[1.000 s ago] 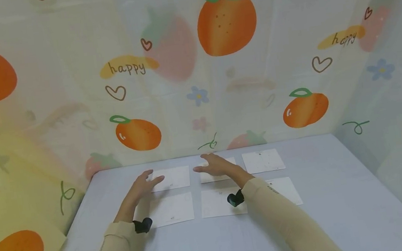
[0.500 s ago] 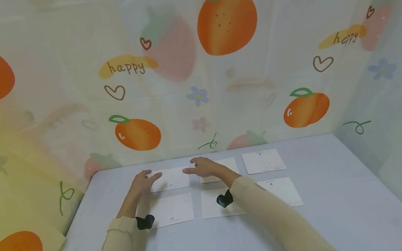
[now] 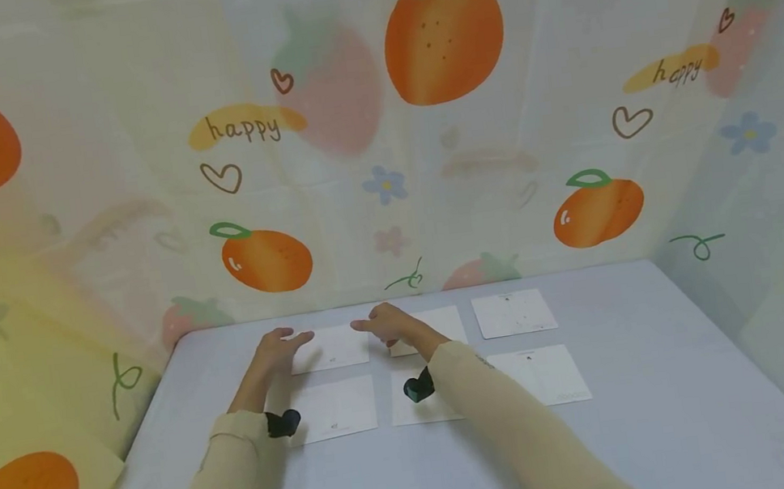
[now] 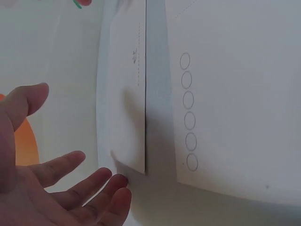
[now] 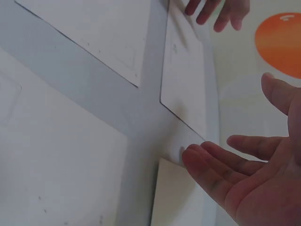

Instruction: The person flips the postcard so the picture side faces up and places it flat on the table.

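Note:
My left hand (image 3: 272, 355) is at the left edge of the back left white card (image 3: 334, 348), which looks like a postcard or an envelope. Its fingers are spread and hold nothing; in the left wrist view the hand (image 4: 61, 197) shows fingertips close to that card's corner. Over the gap between the back left card and the back middle card (image 3: 441, 321) is my right hand (image 3: 389, 325). Extended fingers and a raised thumb show on that hand (image 5: 254, 183) in the right wrist view, with nothing gripped. Whether any fingertips touch the cards, I cannot tell.
A front row of similar cards lies nearer me: left (image 3: 338, 406), middle (image 3: 412, 405) and right (image 3: 544, 377). Another card (image 3: 514, 313) is at the back right. The pale table (image 3: 676, 405) meets a fruit-print curtain (image 3: 465, 178) behind and at both sides.
My right hand has moved left, from over the back middle card toward the back left card. My left hand has shifted only slightly. The cards stay in place.

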Tool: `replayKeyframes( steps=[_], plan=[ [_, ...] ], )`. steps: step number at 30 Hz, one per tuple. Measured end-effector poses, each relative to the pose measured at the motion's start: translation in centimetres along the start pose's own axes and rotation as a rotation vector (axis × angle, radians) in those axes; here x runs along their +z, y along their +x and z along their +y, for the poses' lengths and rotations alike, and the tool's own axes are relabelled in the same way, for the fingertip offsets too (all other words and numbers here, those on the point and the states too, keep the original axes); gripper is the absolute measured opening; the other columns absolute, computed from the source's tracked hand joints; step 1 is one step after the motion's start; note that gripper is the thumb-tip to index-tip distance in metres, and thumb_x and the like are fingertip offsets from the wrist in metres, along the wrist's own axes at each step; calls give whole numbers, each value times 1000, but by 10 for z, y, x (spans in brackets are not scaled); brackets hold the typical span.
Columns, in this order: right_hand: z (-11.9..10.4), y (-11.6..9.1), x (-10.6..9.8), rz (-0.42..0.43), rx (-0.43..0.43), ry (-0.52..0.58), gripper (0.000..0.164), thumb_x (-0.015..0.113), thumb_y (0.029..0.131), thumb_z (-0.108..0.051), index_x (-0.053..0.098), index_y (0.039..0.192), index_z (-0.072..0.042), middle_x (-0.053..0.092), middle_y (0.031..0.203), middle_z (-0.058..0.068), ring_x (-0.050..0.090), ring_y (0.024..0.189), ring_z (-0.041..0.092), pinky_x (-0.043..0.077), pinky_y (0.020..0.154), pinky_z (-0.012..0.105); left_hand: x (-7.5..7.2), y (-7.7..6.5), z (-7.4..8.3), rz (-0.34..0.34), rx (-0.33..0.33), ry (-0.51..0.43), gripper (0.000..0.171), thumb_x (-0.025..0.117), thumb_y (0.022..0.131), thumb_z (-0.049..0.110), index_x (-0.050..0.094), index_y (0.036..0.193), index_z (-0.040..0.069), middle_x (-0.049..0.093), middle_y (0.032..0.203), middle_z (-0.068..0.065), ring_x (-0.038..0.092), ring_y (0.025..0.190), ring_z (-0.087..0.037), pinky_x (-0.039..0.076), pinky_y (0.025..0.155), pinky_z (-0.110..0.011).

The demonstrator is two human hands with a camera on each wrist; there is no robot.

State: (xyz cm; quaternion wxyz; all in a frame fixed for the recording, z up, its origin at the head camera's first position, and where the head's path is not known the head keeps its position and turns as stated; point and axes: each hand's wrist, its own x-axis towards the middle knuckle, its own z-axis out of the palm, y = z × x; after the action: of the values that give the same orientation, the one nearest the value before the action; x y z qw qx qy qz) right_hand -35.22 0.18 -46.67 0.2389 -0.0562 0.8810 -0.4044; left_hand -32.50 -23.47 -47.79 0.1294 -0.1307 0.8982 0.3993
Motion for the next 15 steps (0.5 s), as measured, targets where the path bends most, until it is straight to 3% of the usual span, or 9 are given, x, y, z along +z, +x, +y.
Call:
replayKeyframes(
  steps=[8, 15],
  plan=[
    [-4, -1, 14, 60, 61, 30, 62, 61, 93, -43, 50, 135, 2, 58, 109, 12, 54, 77, 21, 51, 69, 31, 8, 2, 4, 16, -51, 17, 72, 59, 92, 40, 39, 141, -9, 39, 145, -32, 42, 131, -45, 35, 111, -55],
    [-7, -5, 24, 85, 109, 142, 64, 65, 92, -37, 46, 138, 3, 55, 117, 13, 49, 65, 18, 48, 71, 31, 9, 0, 5, 3, -39, 46, 72, 58, 92, 39, 39, 139, -12, 40, 143, -34, 45, 127, -44, 39, 109, -53]
  ],
)
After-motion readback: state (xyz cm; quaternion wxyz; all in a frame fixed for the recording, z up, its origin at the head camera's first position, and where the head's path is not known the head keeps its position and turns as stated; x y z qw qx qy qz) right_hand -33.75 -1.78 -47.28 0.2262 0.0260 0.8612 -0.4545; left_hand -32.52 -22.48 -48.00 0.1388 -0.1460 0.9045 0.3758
